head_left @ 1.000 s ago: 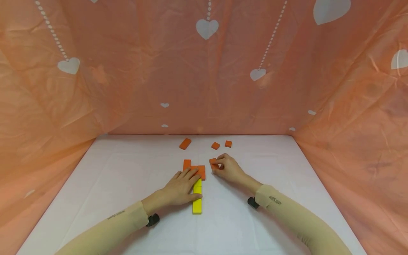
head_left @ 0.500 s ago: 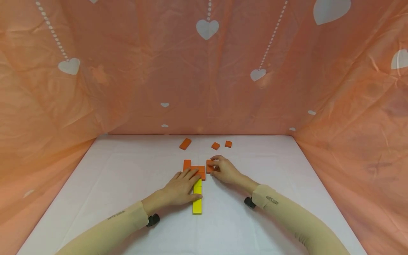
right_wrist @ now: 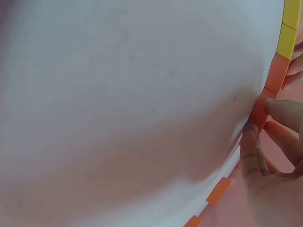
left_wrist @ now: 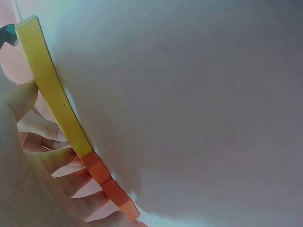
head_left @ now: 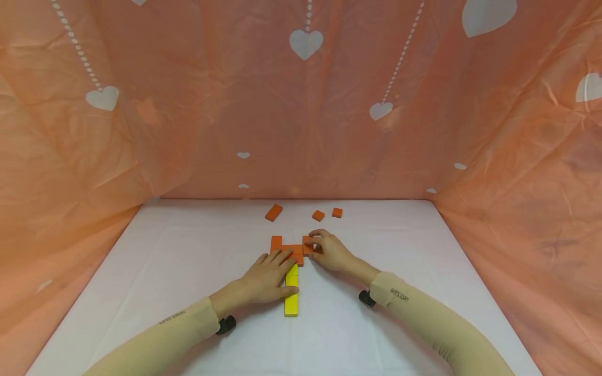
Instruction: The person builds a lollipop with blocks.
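On the white table, yellow blocks (head_left: 291,305) form a line that runs up to a group of flat orange blocks (head_left: 297,249). My left hand (head_left: 266,277) lies spread over them, fingertips on the orange pieces and thumb on the yellow. Part of the orange group is hidden beneath its fingers. My right hand (head_left: 332,251) pinches an orange block (head_left: 308,241) between thumb and fingers, against the right side of the group. In the right wrist view, that orange block (right_wrist: 259,111) meets the orange piece (right_wrist: 278,72) beside it. One more orange block (head_left: 276,242) stands out at the group's upper left.
Farther back lie a loose oblong orange block (head_left: 274,212) and two small orange blocks, one (head_left: 318,215) left of the other (head_left: 337,212). An orange curtain (head_left: 301,130) with white hearts encloses the white table (head_left: 197,235) at the back and sides.
My right hand has moved left with the orange block, straightening it and bringing it against the group. The left hand has stayed in place.
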`<state>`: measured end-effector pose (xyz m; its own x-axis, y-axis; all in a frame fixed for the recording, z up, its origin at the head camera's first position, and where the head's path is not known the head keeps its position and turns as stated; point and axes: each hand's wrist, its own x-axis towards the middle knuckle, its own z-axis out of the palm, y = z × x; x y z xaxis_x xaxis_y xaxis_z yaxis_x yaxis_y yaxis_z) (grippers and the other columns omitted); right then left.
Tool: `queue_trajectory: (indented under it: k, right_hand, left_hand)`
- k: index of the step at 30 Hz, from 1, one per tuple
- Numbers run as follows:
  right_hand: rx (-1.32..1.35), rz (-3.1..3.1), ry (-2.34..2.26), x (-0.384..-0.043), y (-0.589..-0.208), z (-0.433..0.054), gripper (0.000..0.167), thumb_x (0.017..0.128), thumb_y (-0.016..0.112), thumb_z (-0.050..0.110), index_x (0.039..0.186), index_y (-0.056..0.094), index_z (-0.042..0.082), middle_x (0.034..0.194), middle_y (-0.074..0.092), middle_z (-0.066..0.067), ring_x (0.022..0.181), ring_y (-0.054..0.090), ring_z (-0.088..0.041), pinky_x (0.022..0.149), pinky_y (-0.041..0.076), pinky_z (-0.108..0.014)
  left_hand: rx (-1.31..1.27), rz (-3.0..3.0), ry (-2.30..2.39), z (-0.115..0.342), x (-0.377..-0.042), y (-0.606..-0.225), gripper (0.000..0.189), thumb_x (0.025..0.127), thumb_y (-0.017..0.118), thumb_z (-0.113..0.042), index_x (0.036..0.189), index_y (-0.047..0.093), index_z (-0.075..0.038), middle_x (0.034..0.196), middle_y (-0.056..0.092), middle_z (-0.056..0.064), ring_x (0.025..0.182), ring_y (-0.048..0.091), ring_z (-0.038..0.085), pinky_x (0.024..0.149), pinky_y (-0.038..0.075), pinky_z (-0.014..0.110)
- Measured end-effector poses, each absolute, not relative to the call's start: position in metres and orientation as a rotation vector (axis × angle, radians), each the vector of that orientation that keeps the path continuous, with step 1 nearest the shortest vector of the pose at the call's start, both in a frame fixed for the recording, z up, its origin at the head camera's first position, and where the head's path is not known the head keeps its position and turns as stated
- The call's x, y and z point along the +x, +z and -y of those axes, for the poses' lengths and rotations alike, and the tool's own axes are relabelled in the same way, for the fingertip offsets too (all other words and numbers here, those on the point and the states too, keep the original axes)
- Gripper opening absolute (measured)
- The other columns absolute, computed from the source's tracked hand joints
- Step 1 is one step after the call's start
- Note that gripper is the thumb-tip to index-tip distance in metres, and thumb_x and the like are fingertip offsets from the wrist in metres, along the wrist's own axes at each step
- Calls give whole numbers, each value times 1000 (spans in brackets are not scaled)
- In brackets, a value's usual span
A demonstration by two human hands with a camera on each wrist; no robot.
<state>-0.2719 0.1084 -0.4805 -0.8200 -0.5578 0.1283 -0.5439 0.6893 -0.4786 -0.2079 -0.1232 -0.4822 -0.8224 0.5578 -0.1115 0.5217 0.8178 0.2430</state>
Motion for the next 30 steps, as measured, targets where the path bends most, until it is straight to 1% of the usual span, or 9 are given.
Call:
queue_trajectory:
  k: [12,20,25,30]
  right_hand:
    - [-934,-2874,-785,-272,-481,-108,39,95,76,9,134,70,3,142,58,-20,93,64,-19,86,56,-35]
    - [-869,-2851,-857,-271,-477,-109,42,94,77,10,135,68,3,145,56,-19,97,65,-20,89,58,-37]
    - [-780,-2862,-1006,-279,-471,-114,43,94,74,6,136,65,-2,144,57,-19,100,68,-25,88,60,-39]
    - [-700,-2900,-1122,-295,-466,-127,43,96,72,6,137,64,-3,144,57,-20,107,69,-33,90,59,-45]
  left_hand:
    - [846,-2825,290,122,-207,-480,81,98,61,-62,159,42,-11,169,31,12,156,24,36,121,26,64]
    - [853,-2828,296,123,-207,-480,81,98,61,-62,158,43,-11,168,31,12,156,25,37,121,26,64]
    - [862,-2835,305,123,-208,-481,81,97,61,-62,158,43,-11,168,32,12,155,26,37,121,26,64]
    - [875,-2839,312,123,-207,-481,80,97,62,-61,158,44,-11,168,32,12,155,27,38,120,27,65]
